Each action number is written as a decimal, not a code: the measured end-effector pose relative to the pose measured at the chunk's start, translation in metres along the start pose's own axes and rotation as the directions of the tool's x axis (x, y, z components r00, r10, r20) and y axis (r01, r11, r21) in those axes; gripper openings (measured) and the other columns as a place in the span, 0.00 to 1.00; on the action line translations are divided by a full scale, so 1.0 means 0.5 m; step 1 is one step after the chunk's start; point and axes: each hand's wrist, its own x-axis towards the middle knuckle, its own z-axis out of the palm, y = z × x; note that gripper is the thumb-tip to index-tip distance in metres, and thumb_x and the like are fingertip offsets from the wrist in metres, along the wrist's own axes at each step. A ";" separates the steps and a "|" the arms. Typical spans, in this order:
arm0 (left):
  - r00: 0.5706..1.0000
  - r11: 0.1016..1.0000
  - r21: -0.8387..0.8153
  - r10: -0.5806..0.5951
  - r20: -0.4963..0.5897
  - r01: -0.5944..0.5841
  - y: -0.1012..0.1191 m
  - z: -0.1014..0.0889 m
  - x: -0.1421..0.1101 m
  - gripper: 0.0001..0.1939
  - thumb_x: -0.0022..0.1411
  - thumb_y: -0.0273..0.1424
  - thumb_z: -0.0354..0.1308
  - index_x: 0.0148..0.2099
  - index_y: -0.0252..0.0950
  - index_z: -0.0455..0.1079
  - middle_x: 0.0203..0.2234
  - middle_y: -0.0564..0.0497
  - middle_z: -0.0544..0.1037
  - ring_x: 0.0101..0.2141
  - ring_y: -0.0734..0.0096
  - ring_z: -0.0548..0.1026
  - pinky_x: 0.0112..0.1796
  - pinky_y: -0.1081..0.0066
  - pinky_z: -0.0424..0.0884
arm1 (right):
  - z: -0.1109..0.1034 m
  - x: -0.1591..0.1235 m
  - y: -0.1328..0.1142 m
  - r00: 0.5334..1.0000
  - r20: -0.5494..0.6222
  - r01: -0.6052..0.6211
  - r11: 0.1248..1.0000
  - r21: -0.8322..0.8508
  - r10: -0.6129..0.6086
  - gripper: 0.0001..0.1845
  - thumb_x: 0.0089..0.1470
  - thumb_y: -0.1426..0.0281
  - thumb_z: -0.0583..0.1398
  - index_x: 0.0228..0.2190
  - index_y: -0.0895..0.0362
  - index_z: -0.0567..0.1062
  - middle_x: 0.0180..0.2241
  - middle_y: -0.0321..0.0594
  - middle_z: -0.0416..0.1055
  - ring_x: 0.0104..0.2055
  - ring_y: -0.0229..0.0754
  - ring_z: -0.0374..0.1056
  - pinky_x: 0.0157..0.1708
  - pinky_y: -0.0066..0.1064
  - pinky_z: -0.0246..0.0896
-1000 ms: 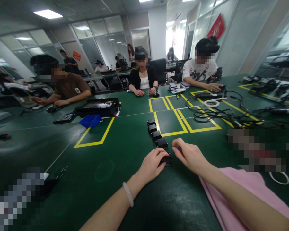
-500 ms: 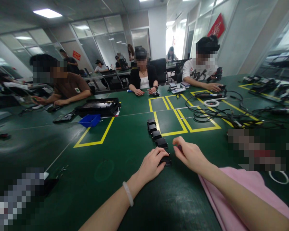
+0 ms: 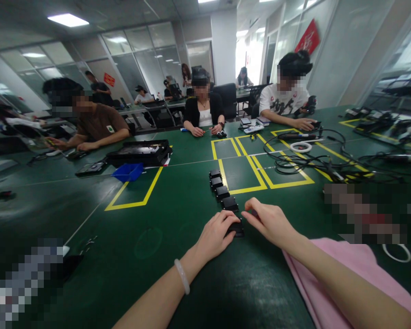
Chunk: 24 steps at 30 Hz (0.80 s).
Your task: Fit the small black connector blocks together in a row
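My left hand, with a pale bracelet at its wrist, is closed over a small flat black box on the green table. Its fingers and thumb grip the box from the left and hide much of it. Close to the box's right side, my right hand is raised slightly with curled fingers. Something dark shows between its thumb and fingers, too hidden to name. Beyond the held box, several similar black boxes stand in a slanting row leading away from me.
Yellow tape rectangles mark the table. A blue bin and a black case lie to the left. Tangled black cables spread at right, and a pink cloth lies under my right forearm. Several people sit around.
My right hand has shifted slightly left and down, closer to the held box. My left hand and the row of boxes have stayed put.
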 end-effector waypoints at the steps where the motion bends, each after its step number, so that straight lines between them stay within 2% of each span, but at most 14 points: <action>1: 1.000 1.000 0.000 0.000 -0.001 0.000 0.000 0.000 0.000 0.18 0.58 0.23 0.55 0.51 0.42 0.62 0.48 0.49 0.66 0.46 0.63 0.68 0.48 0.62 0.67 | 0.000 0.000 0.001 1.000 0.001 -0.003 1.000 -0.001 0.003 0.06 0.62 0.65 0.50 0.35 0.54 0.63 0.27 0.34 0.70 0.27 0.39 0.69 0.28 0.27 0.56; 8: 1.000 1.000 -0.005 -0.013 0.007 0.013 0.000 0.001 0.000 0.19 0.58 0.23 0.56 0.50 0.42 0.62 0.48 0.50 0.66 0.46 0.64 0.67 0.48 0.63 0.67 | 0.002 0.000 0.002 0.999 -0.004 -0.032 0.999 0.009 0.032 0.07 0.58 0.70 0.51 0.40 0.55 0.62 0.27 0.34 0.71 0.26 0.38 0.69 0.27 0.27 0.57; 13: 1.000 1.000 -0.003 -0.012 0.004 0.012 0.001 0.000 0.000 0.18 0.58 0.23 0.56 0.51 0.42 0.63 0.48 0.50 0.66 0.46 0.64 0.67 0.48 0.63 0.67 | 0.002 0.000 0.003 1.000 -0.001 -0.027 1.000 -0.011 0.027 0.07 0.61 0.65 0.50 0.35 0.54 0.63 0.26 0.34 0.70 0.26 0.39 0.69 0.27 0.27 0.55; 19: 1.000 1.000 0.003 -0.007 -0.003 0.007 0.001 0.001 0.000 0.18 0.59 0.24 0.55 0.50 0.42 0.63 0.48 0.49 0.66 0.46 0.63 0.67 0.48 0.62 0.67 | 0.000 -0.001 0.000 0.999 -0.007 -0.034 0.999 0.003 0.035 0.06 0.59 0.70 0.50 0.39 0.55 0.62 0.27 0.34 0.70 0.26 0.38 0.69 0.28 0.27 0.56; 24: 1.000 1.000 0.007 -0.002 0.001 0.002 -0.001 0.002 0.000 0.19 0.59 0.24 0.55 0.52 0.42 0.62 0.48 0.49 0.66 0.47 0.63 0.67 0.48 0.61 0.67 | 0.000 -0.002 -0.002 1.000 -0.008 0.029 1.000 -0.002 -0.029 0.06 0.61 0.65 0.50 0.36 0.54 0.63 0.28 0.35 0.71 0.27 0.37 0.68 0.28 0.27 0.56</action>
